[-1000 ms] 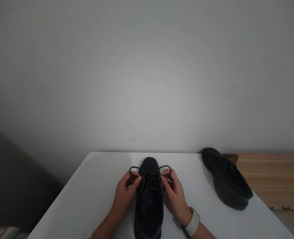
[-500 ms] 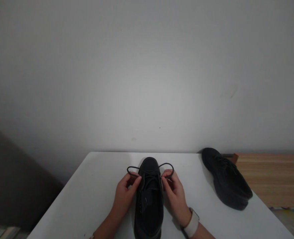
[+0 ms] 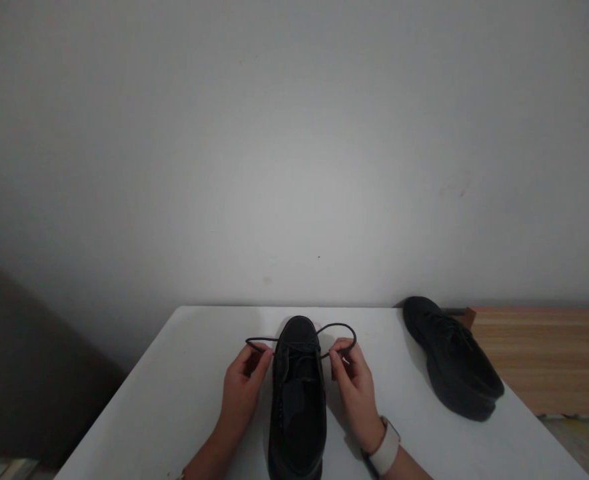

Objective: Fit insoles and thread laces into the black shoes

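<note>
A black shoe [image 3: 298, 427] stands on the white table, toe pointing to the wall, its opening facing me. Black shoelace [image 3: 337, 325] runs out of its front eyelets in a loop on each side. On the shoe's left, my left hand [image 3: 244, 383] pinches the lace between thumb and fingers. My right hand [image 3: 354, 387], with a pale watch band on the wrist, pinches the lace on the right side. Both hands are just off the shoe's sides. The lace inside the fingers is partly hidden.
A second black shoe [image 3: 452, 360], laced, lies angled at the table's right edge. The white table [image 3: 174, 400] meets a grey wall [image 3: 294, 167] at the back. Beyond the right edge is a wood-grain surface [image 3: 539, 360].
Both hands have moved outward, away from the shoe, drawing the lace further out. The loops on both sides are wider. The shoe has stayed in place.
</note>
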`<state>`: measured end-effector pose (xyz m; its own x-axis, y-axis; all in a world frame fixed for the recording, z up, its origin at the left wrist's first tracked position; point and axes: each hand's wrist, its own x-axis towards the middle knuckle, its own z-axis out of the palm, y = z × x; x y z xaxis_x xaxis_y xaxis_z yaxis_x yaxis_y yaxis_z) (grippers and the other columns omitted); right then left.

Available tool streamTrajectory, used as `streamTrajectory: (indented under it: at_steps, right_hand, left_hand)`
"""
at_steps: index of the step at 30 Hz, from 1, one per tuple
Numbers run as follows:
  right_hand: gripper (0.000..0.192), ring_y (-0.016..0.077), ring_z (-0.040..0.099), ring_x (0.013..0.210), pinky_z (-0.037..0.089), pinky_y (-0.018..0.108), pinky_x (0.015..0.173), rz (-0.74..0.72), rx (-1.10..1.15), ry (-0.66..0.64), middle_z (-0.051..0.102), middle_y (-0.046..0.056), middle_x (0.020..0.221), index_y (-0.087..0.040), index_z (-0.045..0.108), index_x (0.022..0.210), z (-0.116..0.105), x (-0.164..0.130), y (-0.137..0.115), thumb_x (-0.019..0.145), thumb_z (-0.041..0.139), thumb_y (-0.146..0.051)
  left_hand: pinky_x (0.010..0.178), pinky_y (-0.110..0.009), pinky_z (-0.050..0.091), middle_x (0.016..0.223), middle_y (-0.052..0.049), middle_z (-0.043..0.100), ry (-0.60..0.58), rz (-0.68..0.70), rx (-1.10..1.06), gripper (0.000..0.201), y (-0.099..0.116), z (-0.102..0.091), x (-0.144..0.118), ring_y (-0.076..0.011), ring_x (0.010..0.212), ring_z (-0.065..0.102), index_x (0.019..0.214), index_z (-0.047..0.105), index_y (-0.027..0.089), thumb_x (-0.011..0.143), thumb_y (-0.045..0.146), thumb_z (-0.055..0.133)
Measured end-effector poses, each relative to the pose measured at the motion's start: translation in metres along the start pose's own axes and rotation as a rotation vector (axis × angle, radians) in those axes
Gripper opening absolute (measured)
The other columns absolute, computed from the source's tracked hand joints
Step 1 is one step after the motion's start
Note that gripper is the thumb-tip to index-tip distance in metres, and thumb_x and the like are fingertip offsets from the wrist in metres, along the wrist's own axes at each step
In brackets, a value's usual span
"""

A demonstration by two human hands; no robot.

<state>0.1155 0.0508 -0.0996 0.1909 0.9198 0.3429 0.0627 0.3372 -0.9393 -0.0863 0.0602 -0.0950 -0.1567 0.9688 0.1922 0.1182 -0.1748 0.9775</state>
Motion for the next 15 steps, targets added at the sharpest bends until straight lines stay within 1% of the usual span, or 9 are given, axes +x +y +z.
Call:
streamTrajectory:
  at_steps: [2,5,7,9,12,15]
  right_hand:
    - [0.018,0.0175,0.054,0.077,0.045,0.028,0.065,0.006,0.002,-0.006,0.054,0.001,0.085,-0.023,0.057,0.093,-0.001,0.0,-0.001,0.095,0.057,-0.04]
    - [0.02,0.0179,0.055,0.077,0.046,0.028,0.064,0.01,0.004,-0.05,0.057,0.003,0.088,-0.021,0.06,0.092,0.001,0.0,-0.002,0.093,0.06,-0.041]
    - [0.02,0.018,0.055,0.077,0.046,0.028,0.064,0.007,0.005,-0.059,0.058,0.004,0.089,-0.021,0.061,0.091,0.003,-0.001,-0.002,0.091,0.062,-0.041]
    - [0.02,0.0166,0.053,0.073,0.045,0.028,0.062,0.005,0.008,-0.034,0.057,0.002,0.085,-0.021,0.06,0.089,0.002,0.0,-0.002,0.093,0.061,-0.041]
    - [0.02,0.0136,0.046,0.062,0.04,0.026,0.057,0.004,0.015,0.042,0.05,-0.003,0.074,-0.022,0.056,0.089,-0.002,0.002,0.0,0.096,0.056,-0.041]
    - [0.021,0.0128,0.044,0.059,0.038,0.026,0.057,-0.004,0.022,0.118,0.045,-0.005,0.07,-0.023,0.053,0.089,-0.007,0.004,0.001,0.099,0.052,-0.042]
  left_hand:
    - [0.069,-0.028,0.052,0.075,-0.002,0.069,0.0,0.001,-0.007,0.027,0.0,0.0,0.0,-0.0196,0.072,0.065,0.083,0.067,0.018,0.081,0.045,0.068]
    - [0.069,-0.03,0.055,0.08,-0.005,0.073,-0.045,-0.004,-0.02,0.028,0.0,0.003,-0.001,-0.0218,0.074,0.069,0.083,0.069,0.017,0.076,0.044,0.072]
    - [0.069,-0.031,0.056,0.079,-0.006,0.073,-0.051,-0.007,-0.022,0.028,0.0,0.005,-0.001,-0.0225,0.073,0.069,0.082,0.07,0.017,0.075,0.044,0.072]
    - [0.068,-0.031,0.055,0.076,-0.005,0.072,-0.026,-0.008,-0.019,0.028,0.0,0.005,-0.001,-0.0219,0.071,0.068,0.08,0.07,0.017,0.075,0.044,0.072]
    - [0.067,-0.03,0.054,0.074,-0.004,0.071,0.04,-0.007,-0.015,0.029,0.001,0.0,0.001,-0.0209,0.069,0.066,0.081,0.07,0.017,0.075,0.045,0.073]
    - [0.066,-0.029,0.053,0.071,-0.003,0.068,0.112,-0.004,-0.017,0.031,0.003,-0.005,0.004,-0.0189,0.065,0.063,0.083,0.069,0.016,0.075,0.047,0.073]
